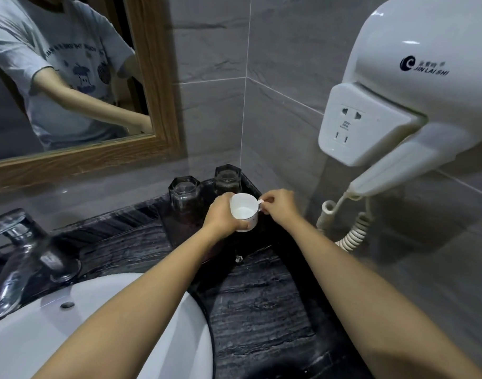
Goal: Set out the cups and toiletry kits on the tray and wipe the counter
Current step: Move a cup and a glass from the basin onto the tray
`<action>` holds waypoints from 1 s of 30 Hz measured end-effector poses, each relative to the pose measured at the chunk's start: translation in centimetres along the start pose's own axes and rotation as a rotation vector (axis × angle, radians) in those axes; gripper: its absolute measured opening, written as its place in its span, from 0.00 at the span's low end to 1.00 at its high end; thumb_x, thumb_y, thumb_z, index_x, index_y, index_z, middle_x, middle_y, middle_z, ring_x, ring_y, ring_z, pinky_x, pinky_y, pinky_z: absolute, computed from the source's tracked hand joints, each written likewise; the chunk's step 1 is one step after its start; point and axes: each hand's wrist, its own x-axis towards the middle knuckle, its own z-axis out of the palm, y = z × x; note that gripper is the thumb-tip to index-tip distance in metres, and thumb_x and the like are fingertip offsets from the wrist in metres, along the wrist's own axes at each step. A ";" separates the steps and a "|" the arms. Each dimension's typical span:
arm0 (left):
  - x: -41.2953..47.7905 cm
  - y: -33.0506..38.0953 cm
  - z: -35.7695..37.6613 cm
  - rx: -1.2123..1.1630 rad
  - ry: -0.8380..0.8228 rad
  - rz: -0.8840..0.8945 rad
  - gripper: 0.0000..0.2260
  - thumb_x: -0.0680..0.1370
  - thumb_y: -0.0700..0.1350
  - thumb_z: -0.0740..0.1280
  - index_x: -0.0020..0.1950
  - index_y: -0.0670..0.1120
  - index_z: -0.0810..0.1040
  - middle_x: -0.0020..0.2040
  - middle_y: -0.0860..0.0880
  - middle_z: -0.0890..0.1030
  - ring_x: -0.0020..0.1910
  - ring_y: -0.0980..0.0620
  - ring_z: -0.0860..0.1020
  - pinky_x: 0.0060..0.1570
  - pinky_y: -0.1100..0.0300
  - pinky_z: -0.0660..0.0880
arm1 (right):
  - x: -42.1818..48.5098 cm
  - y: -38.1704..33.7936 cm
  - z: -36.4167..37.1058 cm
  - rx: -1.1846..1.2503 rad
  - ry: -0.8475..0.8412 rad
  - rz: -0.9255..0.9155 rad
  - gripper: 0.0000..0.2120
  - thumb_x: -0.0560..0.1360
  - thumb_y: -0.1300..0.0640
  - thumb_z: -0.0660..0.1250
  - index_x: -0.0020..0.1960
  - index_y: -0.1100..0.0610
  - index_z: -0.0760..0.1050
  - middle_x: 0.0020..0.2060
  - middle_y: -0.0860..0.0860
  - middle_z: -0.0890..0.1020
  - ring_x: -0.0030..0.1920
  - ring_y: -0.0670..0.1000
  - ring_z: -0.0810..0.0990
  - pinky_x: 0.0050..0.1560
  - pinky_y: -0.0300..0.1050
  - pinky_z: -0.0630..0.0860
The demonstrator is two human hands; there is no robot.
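Observation:
A white ceramic cup [245, 212] stands upright over the dark tray [177, 228] in the counter's far right corner. My left hand [220, 217] wraps around the cup's body from the left. My right hand [278, 205] pinches the cup's handle on its right side. Two dark glass tumblers sit upside down on the tray behind the cup, one at the left [184, 198] and one further back [227, 177]. I cannot tell whether the cup's base rests on the tray. No toiletry kit is in view.
The dark marbled counter [261, 305] runs toward me. A white sink basin [103, 332] with a chrome tap [23, 250] lies at the left. A wall-mounted white hair dryer [409, 86] with a coiled cord [352, 233] hangs at the right. A wood-framed mirror [152, 77] is behind.

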 end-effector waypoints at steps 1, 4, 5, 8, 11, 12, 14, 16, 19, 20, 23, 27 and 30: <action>0.3 -0.1 0.5 -0.001 0.006 -0.003 0.27 0.61 0.46 0.78 0.56 0.42 0.73 0.54 0.45 0.78 0.49 0.47 0.74 0.42 0.59 0.67 | 0.2 0.4 0.4 0.019 0.017 0.029 0.07 0.70 0.67 0.69 0.45 0.63 0.84 0.40 0.62 0.85 0.37 0.51 0.79 0.50 0.52 0.80; 1.0 -0.4 1.7 0.024 0.011 -0.004 0.27 0.60 0.47 0.78 0.55 0.42 0.72 0.54 0.44 0.77 0.50 0.45 0.75 0.40 0.57 0.68 | 0.7 0.9 1.1 0.029 0.043 0.114 0.10 0.70 0.67 0.67 0.48 0.62 0.84 0.44 0.62 0.85 0.42 0.53 0.81 0.51 0.48 0.79; 1.3 -0.5 2.1 0.027 0.011 -0.005 0.29 0.60 0.47 0.78 0.56 0.42 0.72 0.56 0.44 0.76 0.52 0.44 0.75 0.40 0.57 0.68 | 0.7 1.0 1.2 0.030 0.042 0.140 0.11 0.70 0.68 0.66 0.49 0.62 0.84 0.46 0.62 0.85 0.46 0.55 0.82 0.51 0.46 0.77; 1.6 -0.8 2.9 0.031 0.011 -0.019 0.32 0.61 0.47 0.78 0.60 0.41 0.70 0.59 0.42 0.74 0.55 0.43 0.74 0.43 0.56 0.70 | 0.9 1.2 1.4 0.024 0.029 0.170 0.12 0.71 0.68 0.64 0.51 0.62 0.83 0.49 0.61 0.85 0.51 0.56 0.82 0.50 0.44 0.75; 1.9 -0.9 3.4 0.028 0.012 -0.030 0.32 0.63 0.48 0.77 0.62 0.40 0.69 0.61 0.41 0.72 0.58 0.42 0.73 0.46 0.55 0.70 | 1.0 1.5 1.7 -0.001 -0.013 0.152 0.12 0.72 0.68 0.63 0.52 0.63 0.82 0.50 0.62 0.84 0.53 0.58 0.81 0.53 0.47 0.74; 1.9 -0.9 3.5 0.016 0.010 -0.039 0.33 0.64 0.48 0.76 0.64 0.40 0.67 0.63 0.41 0.71 0.60 0.42 0.72 0.49 0.54 0.70 | 1.0 1.5 1.9 -0.006 -0.026 0.144 0.12 0.73 0.67 0.63 0.52 0.64 0.82 0.50 0.63 0.84 0.53 0.59 0.80 0.53 0.47 0.74; 2.0 -1.0 3.6 -0.020 0.005 -0.061 0.39 0.65 0.48 0.76 0.70 0.40 0.61 0.68 0.41 0.68 0.65 0.42 0.69 0.57 0.55 0.68 | 0.9 1.8 2.3 -0.004 -0.042 0.133 0.12 0.73 0.67 0.62 0.52 0.66 0.81 0.50 0.64 0.83 0.54 0.61 0.80 0.54 0.50 0.75; 1.9 -1.2 3.6 -0.026 -0.006 -0.054 0.42 0.66 0.48 0.76 0.73 0.40 0.57 0.70 0.41 0.65 0.68 0.43 0.66 0.61 0.56 0.66 | 0.9 1.9 2.5 -0.014 -0.055 0.127 0.12 0.73 0.67 0.62 0.54 0.67 0.79 0.52 0.66 0.82 0.55 0.63 0.79 0.56 0.51 0.74; 1.6 -1.6 3.4 -0.006 -0.019 -0.049 0.44 0.66 0.47 0.76 0.74 0.40 0.55 0.71 0.40 0.63 0.69 0.43 0.64 0.64 0.55 0.65 | 0.7 2.0 2.5 -0.040 -0.086 0.116 0.19 0.72 0.67 0.62 0.63 0.66 0.74 0.58 0.64 0.80 0.60 0.61 0.77 0.61 0.49 0.72; 1.4 -1.7 3.1 0.009 -0.024 -0.058 0.44 0.66 0.47 0.76 0.74 0.41 0.54 0.71 0.40 0.63 0.69 0.43 0.64 0.65 0.53 0.64 | 0.5 1.8 2.2 -0.067 -0.093 0.107 0.20 0.72 0.67 0.63 0.64 0.64 0.73 0.58 0.64 0.80 0.60 0.61 0.77 0.60 0.49 0.73; 0.9 -2.0 1.8 0.138 -0.040 -0.053 0.40 0.69 0.50 0.73 0.73 0.41 0.55 0.71 0.39 0.63 0.70 0.42 0.64 0.67 0.50 0.65 | 0.1 1.0 1.2 -0.209 -0.152 0.072 0.19 0.71 0.63 0.64 0.62 0.61 0.72 0.58 0.62 0.79 0.59 0.62 0.77 0.56 0.49 0.74; -0.3 -2.1 -1.1 0.341 -0.125 -0.088 0.34 0.73 0.55 0.67 0.73 0.43 0.58 0.71 0.39 0.66 0.69 0.40 0.66 0.66 0.46 0.66 | -1.2 -2.0 -1.2 -0.480 -0.367 0.132 0.31 0.68 0.55 0.71 0.67 0.61 0.65 0.66 0.61 0.71 0.66 0.62 0.70 0.62 0.50 0.70; -1.7 -1.9 -3.6 0.511 -0.188 -0.135 0.32 0.73 0.58 0.65 0.72 0.44 0.61 0.70 0.41 0.68 0.68 0.40 0.68 0.66 0.44 0.67 | -3.0 -5.3 -3.1 -0.736 -0.598 0.131 0.34 0.71 0.48 0.70 0.71 0.60 0.63 0.70 0.56 0.69 0.67 0.58 0.70 0.63 0.48 0.70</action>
